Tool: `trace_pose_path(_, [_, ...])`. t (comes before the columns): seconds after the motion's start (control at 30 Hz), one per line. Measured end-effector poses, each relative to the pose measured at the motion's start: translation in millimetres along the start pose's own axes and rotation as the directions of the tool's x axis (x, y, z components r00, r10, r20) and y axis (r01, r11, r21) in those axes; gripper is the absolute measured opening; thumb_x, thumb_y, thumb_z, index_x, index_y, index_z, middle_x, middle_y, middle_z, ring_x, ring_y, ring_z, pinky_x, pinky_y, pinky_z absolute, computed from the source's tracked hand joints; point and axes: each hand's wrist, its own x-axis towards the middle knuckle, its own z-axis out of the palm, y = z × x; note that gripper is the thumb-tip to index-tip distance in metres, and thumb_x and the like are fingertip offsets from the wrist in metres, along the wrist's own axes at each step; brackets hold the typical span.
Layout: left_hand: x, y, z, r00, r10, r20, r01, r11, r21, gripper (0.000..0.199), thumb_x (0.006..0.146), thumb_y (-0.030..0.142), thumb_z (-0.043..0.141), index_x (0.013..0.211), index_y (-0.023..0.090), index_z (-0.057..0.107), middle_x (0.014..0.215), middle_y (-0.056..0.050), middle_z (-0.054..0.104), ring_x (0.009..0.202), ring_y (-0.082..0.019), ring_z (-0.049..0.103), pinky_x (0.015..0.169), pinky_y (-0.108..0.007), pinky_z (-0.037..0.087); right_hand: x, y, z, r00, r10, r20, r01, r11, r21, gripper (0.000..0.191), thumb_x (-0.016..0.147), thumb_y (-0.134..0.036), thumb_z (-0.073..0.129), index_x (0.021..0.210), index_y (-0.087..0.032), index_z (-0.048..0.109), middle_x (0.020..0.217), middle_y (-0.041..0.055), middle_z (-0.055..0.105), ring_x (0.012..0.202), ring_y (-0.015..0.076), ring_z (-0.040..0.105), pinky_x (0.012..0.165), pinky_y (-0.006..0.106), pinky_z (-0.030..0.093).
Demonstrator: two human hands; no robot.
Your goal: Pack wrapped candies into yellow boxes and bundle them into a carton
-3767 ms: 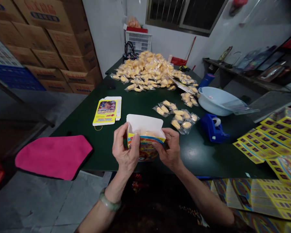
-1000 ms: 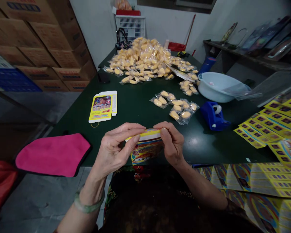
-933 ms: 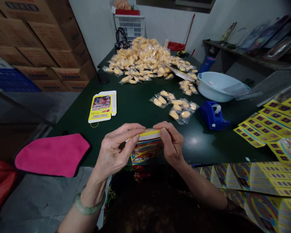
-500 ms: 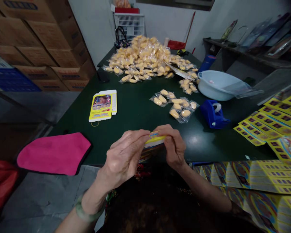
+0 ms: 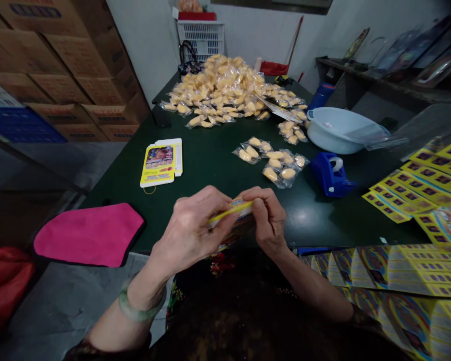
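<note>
Between both hands, just above the front edge of the dark green table [image 5: 203, 173], is a small yellow printed carton [image 5: 240, 204]. My left hand [image 5: 199, 223] grips its left side, fingers on top and thumb beneath. At the right end my right hand [image 5: 267, 215] pinches the carton, thumb against its near face. Most of its lower part is hidden by the hands or in shadow. Beyond the hands lie several clear-wrapped yellow pieces [image 5: 274, 163]. A flattened yellow carton [image 5: 160, 163] rests at the left, a rubber band [image 5: 149, 190] by its lower edge.
A large heap of wrapped yellow pieces [image 5: 225, 90] covers the table's far end. On the right are a pale blue basin [image 5: 340, 133], a blue tape dispenser [image 5: 330, 175] and stacked yellow cartons [image 5: 409, 188]. A pink cloth-like piece [image 5: 88, 234] juts over the left edge; cardboard boxes [image 5: 60, 82] stand behind.
My left hand has shifted and turned on the carton, its thumb now more visible. The carton's top is tilted, showing a thin yellow edge on the left. The right hand still pinches its end.
</note>
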Motion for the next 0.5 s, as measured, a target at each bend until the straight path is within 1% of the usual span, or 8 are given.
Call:
trace_pose_path(0.03, [3.7, 0.6, 0.7, 0.999, -0.027, 0.029, 0.026, 0.999, 0.022, 0.010, 0.085, 0.023, 0.062, 0.083, 0.013, 0.062, 0.078, -0.003, 0.063, 0.064, -0.009, 0.060, 0.055, -0.019, 0.046, -0.6, 0.0, -0.3, 1.000, -0.015, -0.006, 0.015, 1.000, -0.014, 0.016, 0.097, -0.025, 0.040, 0.095, -0.022, 0.056, 0.088, 0.0026, 0.059, 0.080, 0.0147, 0.058, 0.070, 0.030, 0.045])
trace_pose_path(0.1, [8.0, 0.7, 2.9, 0.993, -0.065, 0.095, 0.059, 0.996, 0.068, 0.013, 0.088, 0.027, 0.059, 0.089, 0.014, 0.063, 0.076, -0.001, 0.056, 0.061, -0.008, 0.055, 0.052, -0.018, 0.042, -2.5, 0.6, -1.0, 0.999, -0.050, -0.009, 0.049, 0.998, -0.037, 0.017, 0.098, -0.026, 0.038, 0.098, -0.023, 0.055, 0.090, 0.0022, 0.058, 0.083, 0.0145, 0.057, 0.073, 0.030, 0.046])
trace_pose_path(0.2, [8.2, 0.0, 5.5, 0.985, -0.049, 0.165, 0.033, 0.995, 0.098, 0.021, 0.092, 0.025, 0.052, 0.109, 0.020, 0.063, 0.086, -0.001, 0.053, 0.067, -0.007, 0.054, 0.056, -0.018, 0.042, -6.4, 3.3, -1.1, 0.996, -0.083, 0.014, 0.083, 0.995, -0.060, 0.020, 0.099, -0.030, 0.034, 0.105, -0.025, 0.053, 0.095, 0.0026, 0.057, 0.088, 0.0148, 0.056, 0.077, 0.030, 0.048])
trace_pose_path(0.27, [7.0, 0.8, 5.8, 0.981, -0.025, 0.191, 0.003, 0.993, 0.115, 0.025, 0.094, 0.022, 0.048, 0.115, 0.022, 0.061, 0.091, -0.002, 0.053, 0.069, -0.007, 0.054, 0.058, -0.018, 0.042, -9.6, 5.8, -0.2, 0.997, -0.083, 0.004, 0.083, 0.993, -0.082, 0.022, 0.099, -0.033, 0.034, 0.110, -0.025, 0.051, 0.100, 0.0038, 0.057, 0.092, 0.0161, 0.056, 0.080, 0.033, 0.049])
trace_pose_path(0.33, [6.7, 3.7, 4.9, 0.974, -0.018, 0.228, -0.014, 0.991, 0.134, 0.028, 0.094, 0.020, 0.045, 0.119, 0.022, 0.059, 0.096, -0.003, 0.054, 0.069, -0.007, 0.054, 0.058, -0.019, 0.043, -12.8, 7.8, 0.6, 0.998, -0.060, -0.018, 0.058, 0.995, -0.078, 0.030, 0.098, -0.035, 0.035, 0.126, -0.027, 0.042, 0.105, 0.0048, 0.056, 0.095, 0.0174, 0.056, 0.083, 0.037, 0.050])
trace_pose_path(0.4, [7.6, 8.3, 3.4, 0.962, -0.019, 0.271, -0.026, 0.986, 0.163, 0.031, 0.094, 0.017, 0.043, 0.123, 0.021, 0.055, 0.099, -0.004, 0.056, 0.071, -0.008, 0.056, 0.059, -0.019, 0.044, -15.5, 8.2, 0.3, 0.999, -0.040, -0.013, 0.039, 0.997, -0.069, 0.046, 0.097, -0.034, 0.039, 0.141, -0.029, 0.026, 0.109, 0.0052, 0.055, 0.095, 0.0180, 0.057, 0.084, 0.039, 0.051])
trace_pose_path(0.43, [8.2, 10.8, 2.5, 0.956, -0.018, 0.293, -0.038, 0.982, 0.184, 0.033, 0.094, 0.016, 0.042, 0.124, 0.020, 0.054, 0.101, -0.005, 0.057, 0.073, -0.009, 0.057, 0.059, -0.019, 0.045, -16.4, 7.7, -0.4, 0.999, -0.042, 0.008, 0.042, 0.996, -0.075, 0.053, 0.096, -0.034, 0.041, 0.145, -0.029, 0.021, 0.111, 0.0054, 0.055, 0.095, 0.0182, 0.057, 0.085, 0.039, 0.051])
trace_pose_path(0.5, [9.3, 15.2, 0.8, 0.943, 0.008, 0.333, -0.088, 0.970, 0.227, 0.035, 0.092, 0.012, 0.042, 0.125, 0.018, 0.053, 0.104, -0.008, 0.058, 0.079, -0.012, 0.060, 0.062, -0.022, 0.048, -17.6, 6.2, -2.9, 0.997, -0.067, 0.046, 0.073, 0.989, -0.126, 0.056, 0.094, -0.033, 0.044, 0.146, -0.029, 0.022, 0.115, 0.0057, 0.054, 0.098, 0.0188, 0.057, 0.088, 0.039, 0.052])
